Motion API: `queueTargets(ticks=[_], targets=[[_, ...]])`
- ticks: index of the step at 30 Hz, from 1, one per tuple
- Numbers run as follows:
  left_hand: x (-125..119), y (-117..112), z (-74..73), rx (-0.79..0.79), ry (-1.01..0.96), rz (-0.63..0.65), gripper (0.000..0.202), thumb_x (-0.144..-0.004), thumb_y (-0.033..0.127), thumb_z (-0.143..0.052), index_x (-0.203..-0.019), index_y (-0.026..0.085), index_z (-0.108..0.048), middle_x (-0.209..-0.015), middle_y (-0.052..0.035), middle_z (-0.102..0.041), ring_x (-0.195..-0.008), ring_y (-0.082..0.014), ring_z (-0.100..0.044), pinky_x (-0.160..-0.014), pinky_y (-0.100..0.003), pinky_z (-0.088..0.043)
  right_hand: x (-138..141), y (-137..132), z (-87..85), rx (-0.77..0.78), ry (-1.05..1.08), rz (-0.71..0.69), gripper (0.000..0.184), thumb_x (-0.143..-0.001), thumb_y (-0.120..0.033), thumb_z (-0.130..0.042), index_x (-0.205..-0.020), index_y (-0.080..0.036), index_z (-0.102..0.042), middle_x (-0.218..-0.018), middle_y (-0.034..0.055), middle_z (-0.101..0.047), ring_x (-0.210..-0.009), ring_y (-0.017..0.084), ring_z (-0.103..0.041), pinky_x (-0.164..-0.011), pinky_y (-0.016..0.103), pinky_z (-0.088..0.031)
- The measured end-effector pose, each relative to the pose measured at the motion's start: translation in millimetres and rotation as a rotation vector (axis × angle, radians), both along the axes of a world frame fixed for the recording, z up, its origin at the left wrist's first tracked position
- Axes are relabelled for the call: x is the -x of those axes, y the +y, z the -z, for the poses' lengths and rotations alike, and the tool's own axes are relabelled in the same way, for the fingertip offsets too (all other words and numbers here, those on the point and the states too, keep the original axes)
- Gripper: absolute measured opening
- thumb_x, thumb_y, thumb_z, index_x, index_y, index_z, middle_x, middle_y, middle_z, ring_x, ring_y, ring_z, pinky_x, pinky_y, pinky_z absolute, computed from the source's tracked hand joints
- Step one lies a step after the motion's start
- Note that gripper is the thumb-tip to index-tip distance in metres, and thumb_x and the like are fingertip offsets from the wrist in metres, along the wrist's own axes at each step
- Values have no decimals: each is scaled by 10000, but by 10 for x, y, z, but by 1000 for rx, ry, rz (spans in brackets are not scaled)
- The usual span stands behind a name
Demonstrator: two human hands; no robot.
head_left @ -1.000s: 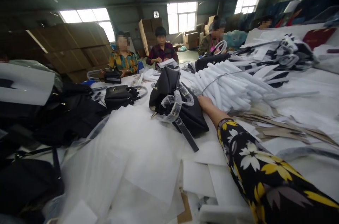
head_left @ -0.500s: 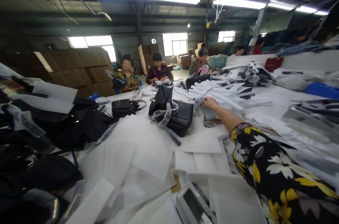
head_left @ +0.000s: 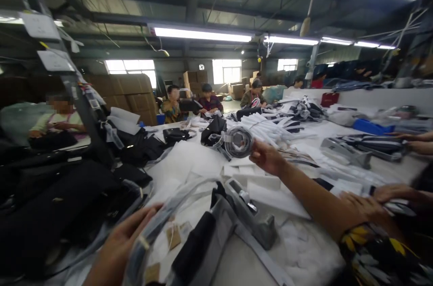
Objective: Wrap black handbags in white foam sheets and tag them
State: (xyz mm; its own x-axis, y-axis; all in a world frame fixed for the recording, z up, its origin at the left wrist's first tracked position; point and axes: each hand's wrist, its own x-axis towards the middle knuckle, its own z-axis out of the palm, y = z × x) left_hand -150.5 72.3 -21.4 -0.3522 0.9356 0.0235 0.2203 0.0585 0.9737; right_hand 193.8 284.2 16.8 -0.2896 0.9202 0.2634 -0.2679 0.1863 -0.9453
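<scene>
In my right hand is a coiled strap wrapped in clear plastic, gripped at its right edge and raised above the table. My left hand is low on the left, its fingers stretched out beside the plastic-wrapped handle of a bag. That bag, black with pale wrapping, lies close in front of me, partly cut off by the lower edge. Brown paper tags lie by its handle. Behind the coil is another black bag.
Black bags are heaped on the left beside a dark post. A grey tape dispenser and white foam sheets lie mid-table. Another person's hands are close to my right forearm. A blue tray is farther right.
My right hand has drawn back from the white bundle with the coiled strap in it. My left hand and the near bag have come into view. The camera view has shifted.
</scene>
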Motion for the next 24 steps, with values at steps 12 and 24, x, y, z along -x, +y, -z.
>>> queueTargets(ticks=[12,24], targets=[[-237,162,-1015,-107,213,787,592,-899,674,-510,-1135,177,-726,-1161,-84,-718,-1155,-285,-607,-1050,-386,-409,1085,-1646,455,373,402,-417,163,-773,-303,-738,-843,-162,-695,-646,-35,-521,-465,47,-196,-441,180,-280],[-349,130,-1211,-155,159,576,629,-703,519,-825,-1217,189,-675,-1058,-82,-742,-997,-250,-664,-903,-346,-489,1203,-2014,363,-151,197,274,327,-857,-504,-693,-1019,-229,-622,-915,9,-620,-610,92,-493,-558,238,-418]])
